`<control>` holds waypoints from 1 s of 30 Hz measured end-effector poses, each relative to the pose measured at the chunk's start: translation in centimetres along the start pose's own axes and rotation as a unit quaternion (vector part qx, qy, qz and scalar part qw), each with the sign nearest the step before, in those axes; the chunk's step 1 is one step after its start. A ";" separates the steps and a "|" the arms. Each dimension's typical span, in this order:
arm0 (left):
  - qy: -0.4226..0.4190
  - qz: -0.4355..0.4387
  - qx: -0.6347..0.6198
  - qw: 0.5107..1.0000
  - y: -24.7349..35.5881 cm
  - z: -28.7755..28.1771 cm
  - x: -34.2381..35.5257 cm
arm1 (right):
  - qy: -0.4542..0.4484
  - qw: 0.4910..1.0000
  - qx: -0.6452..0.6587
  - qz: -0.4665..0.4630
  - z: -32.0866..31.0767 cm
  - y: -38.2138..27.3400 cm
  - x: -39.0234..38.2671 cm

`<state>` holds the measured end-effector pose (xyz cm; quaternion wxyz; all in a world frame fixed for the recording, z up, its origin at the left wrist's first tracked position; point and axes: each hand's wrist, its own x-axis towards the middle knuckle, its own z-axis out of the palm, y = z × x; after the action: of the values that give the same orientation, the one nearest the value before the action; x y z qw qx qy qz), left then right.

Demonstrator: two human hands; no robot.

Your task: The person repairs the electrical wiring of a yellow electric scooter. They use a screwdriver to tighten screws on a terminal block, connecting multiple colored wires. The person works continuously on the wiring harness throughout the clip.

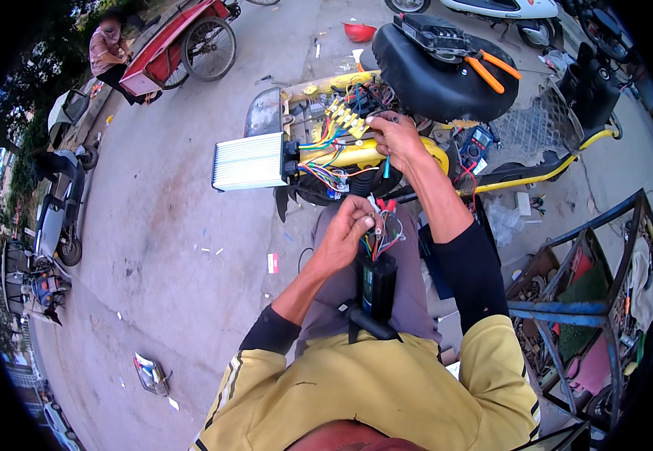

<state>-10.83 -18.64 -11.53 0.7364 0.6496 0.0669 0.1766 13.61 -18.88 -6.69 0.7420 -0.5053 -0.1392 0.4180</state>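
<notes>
My left hand (347,234) is closed in a pinch on the ends of thin wires (391,234). These wires rise from a black box-shaped device (379,286) on my lap. Farther up, my right hand (399,140) has its fingers closed at the right end of a yellow terminal block (347,118); whatever sits between the fingertips is hidden. Just below that hand hangs a teal-tipped piece (386,168). A silver finned controller (250,161) rests left of the block, its coloured wires (329,177) running over the yellow scooter frame (356,156).
A black seat (447,71) bears orange-handled pliers (484,71). A blue-cased multimeter (477,144) with a red lead lies on the right of the scooter. A metal rack of tools (597,308) stands at right. A person (108,52) is beside a red cart (165,45).
</notes>
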 end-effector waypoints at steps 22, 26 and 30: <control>0.056 -0.188 -0.076 0.978 -1.0 -2.2 0.3 | 0.005 1.000 -0.024 0.009 0.3 -0.5 -0.5; 0.021 -0.246 -0.070 0.966 1.5 -2.1 0.6 | -0.005 0.999 -0.031 0.011 -0.3 -0.3 0.1; 0.016 -0.243 -0.023 0.970 0.3 -3.3 0.8 | -0.011 1.000 -0.027 0.006 -0.3 -0.1 0.1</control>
<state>-11.25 -15.30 -11.63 0.7711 0.5937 0.2300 0.0046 13.93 -18.98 -6.73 0.7244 -0.5211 -0.1555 0.4238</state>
